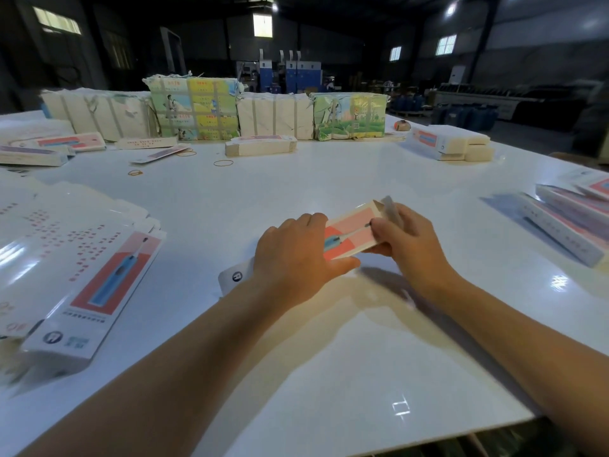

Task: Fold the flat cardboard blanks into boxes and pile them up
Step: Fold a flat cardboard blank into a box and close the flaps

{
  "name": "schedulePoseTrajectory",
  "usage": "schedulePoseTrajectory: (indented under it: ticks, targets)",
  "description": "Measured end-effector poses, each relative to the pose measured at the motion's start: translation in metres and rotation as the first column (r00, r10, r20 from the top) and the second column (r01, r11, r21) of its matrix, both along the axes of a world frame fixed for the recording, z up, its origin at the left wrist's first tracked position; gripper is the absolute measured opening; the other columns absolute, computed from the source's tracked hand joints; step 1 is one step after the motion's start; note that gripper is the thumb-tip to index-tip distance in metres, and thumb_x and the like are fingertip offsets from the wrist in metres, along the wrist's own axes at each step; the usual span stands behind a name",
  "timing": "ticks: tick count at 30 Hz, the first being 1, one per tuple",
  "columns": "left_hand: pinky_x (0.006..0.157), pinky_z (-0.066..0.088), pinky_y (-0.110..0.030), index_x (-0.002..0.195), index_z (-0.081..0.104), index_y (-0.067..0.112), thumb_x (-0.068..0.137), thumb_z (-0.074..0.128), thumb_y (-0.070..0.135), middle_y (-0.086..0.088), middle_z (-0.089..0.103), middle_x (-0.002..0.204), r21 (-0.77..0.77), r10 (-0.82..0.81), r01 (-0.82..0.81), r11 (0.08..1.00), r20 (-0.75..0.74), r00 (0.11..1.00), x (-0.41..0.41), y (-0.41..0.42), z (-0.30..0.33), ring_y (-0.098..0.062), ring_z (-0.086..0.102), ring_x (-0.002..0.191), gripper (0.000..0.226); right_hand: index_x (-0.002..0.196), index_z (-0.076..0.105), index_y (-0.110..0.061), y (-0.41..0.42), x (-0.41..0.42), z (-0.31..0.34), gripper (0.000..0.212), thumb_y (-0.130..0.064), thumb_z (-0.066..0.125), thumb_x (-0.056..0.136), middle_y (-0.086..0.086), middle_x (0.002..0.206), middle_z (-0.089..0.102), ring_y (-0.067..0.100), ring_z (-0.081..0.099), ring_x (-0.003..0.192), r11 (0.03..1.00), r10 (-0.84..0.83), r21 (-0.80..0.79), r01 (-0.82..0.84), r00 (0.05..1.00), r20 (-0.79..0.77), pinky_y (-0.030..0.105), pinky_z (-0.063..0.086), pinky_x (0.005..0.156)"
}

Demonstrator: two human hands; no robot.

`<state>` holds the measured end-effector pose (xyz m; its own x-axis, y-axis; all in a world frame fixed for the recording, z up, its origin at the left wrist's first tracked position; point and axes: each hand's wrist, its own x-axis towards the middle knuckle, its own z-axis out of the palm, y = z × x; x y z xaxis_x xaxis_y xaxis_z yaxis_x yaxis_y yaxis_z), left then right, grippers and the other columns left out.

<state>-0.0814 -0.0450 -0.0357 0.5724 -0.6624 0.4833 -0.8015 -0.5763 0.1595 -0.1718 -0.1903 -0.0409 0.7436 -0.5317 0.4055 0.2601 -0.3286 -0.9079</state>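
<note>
A long white and pink toothbrush box [349,234] is held just above the white table [329,341] at mid-frame. My left hand [296,255] grips its near half from above, fingers curled over the top and thumb under the edge. My right hand [408,239] grips the far end, with the thumb on the printed face. An end flap [390,209] stands open beside my right fingers. The box's near end with a round logo [235,278] sticks out below my left wrist.
A spread pile of flat blanks [66,258] lies at the left. Folded boxes [573,222] are piled at the right edge. Wrapped bundles [197,108] line the far side, with a small stack of blanks [260,147], loose rubber bands [223,163] and more boxes [451,143].
</note>
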Motion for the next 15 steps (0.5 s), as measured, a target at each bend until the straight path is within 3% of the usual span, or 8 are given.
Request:
schedulePoseTrajectory:
  ticks: [2, 3, 7, 9, 11, 13, 15]
  targets:
    - [0.073, 0.035, -0.027, 0.121, 0.046, 0.021, 0.077, 0.047, 0.073, 0.003, 0.057, 0.113, 0.009, 0.031, -0.032, 0.999, 0.072, 0.997, -0.005, -0.002, -0.002, -0.016, 0.054, 0.097, 0.068, 0.092, 0.051, -0.019, 0.009, -0.001, -0.007, 0.014, -0.013, 0.040, 0.099, -0.012, 0.075, 0.059, 0.006, 0.061, 0.069, 0.881, -0.190, -0.440, 0.177, 0.982, 0.014, 0.007, 0.045, 0.065]
    - [0.073, 0.035, -0.027, 0.120, 0.046, 0.021, 0.078, 0.048, 0.073, 0.003, 0.057, 0.112, 0.007, 0.047, -0.048, 0.999, 0.097, 0.994, -0.007, -0.003, -0.003, -0.016, 0.054, 0.096, 0.066, 0.095, 0.048, -0.022, 0.011, -0.002, -0.009, 0.013, -0.016, 0.037, 0.100, -0.017, 0.074, 0.055, 0.001, 0.057, 0.068, 0.803, -0.234, -0.557, 0.212, 0.972, 0.031, 0.004, 0.041, 0.062]
    - [0.074, 0.033, -0.027, 0.119, 0.045, 0.020, 0.080, 0.048, 0.070, 0.002, 0.056, 0.112, -0.017, 0.052, -0.051, 0.999, 0.134, 0.990, -0.010, -0.003, -0.004, -0.016, 0.053, 0.097, 0.064, 0.110, 0.048, -0.020, 0.014, -0.002, -0.010, 0.017, -0.021, 0.034, 0.102, -0.017, 0.078, 0.052, 0.001, 0.055, 0.071, 0.741, -0.253, -0.631, 0.227, 0.966, 0.050, 0.002, 0.039, 0.066]
    - [0.074, 0.032, -0.027, 0.119, 0.045, 0.020, 0.080, 0.047, 0.070, 0.002, 0.056, 0.112, -0.017, 0.050, -0.048, 0.999, 0.149, 0.988, -0.009, -0.002, -0.003, -0.016, 0.053, 0.098, 0.064, 0.106, 0.051, -0.025, 0.014, -0.003, -0.009, 0.015, -0.024, 0.037, 0.101, -0.013, 0.079, 0.059, 0.010, 0.060, 0.076, 0.825, -0.195, -0.538, 0.175, 0.981, 0.020, 0.008, 0.046, 0.067]
    - [0.075, 0.033, -0.028, 0.120, 0.044, 0.020, 0.080, 0.046, 0.071, 0.002, 0.055, 0.113, -0.016, 0.050, -0.048, 0.999, 0.148, 0.988, -0.008, 0.000, -0.003, -0.017, 0.053, 0.099, 0.065, 0.093, 0.060, -0.028, 0.015, -0.002, -0.003, 0.021, -0.031, 0.041, 0.100, -0.012, 0.077, 0.067, 0.009, 0.065, 0.081, 0.968, -0.066, -0.243, 0.068, 0.998, 0.019, 0.019, 0.054, 0.073]
    - [0.074, 0.033, -0.028, 0.120, 0.044, 0.021, 0.079, 0.046, 0.073, 0.003, 0.055, 0.113, -0.019, 0.048, -0.046, 0.999, 0.149, 0.988, -0.005, 0.001, -0.002, -0.017, 0.053, 0.098, 0.066, 0.084, 0.069, -0.021, 0.012, -0.001, 0.003, 0.032, -0.030, 0.043, 0.100, -0.006, 0.076, 0.070, 0.016, 0.068, 0.081, 1.000, 0.011, -0.010, -0.010, 1.000, 0.017, 0.030, 0.056, 0.081]
    - [0.073, 0.033, -0.027, 0.121, 0.044, 0.021, 0.078, 0.046, 0.073, 0.004, 0.056, 0.114, -0.022, 0.036, -0.033, 0.999, 0.145, 0.989, -0.004, 0.002, -0.002, -0.016, 0.053, 0.098, 0.067, 0.086, 0.071, -0.023, 0.009, -0.001, 0.005, 0.033, -0.019, 0.042, 0.101, -0.005, 0.079, 0.073, 0.017, 0.070, 0.083, 0.994, 0.034, 0.103, -0.035, 0.999, 0.017, 0.032, 0.057, 0.081]
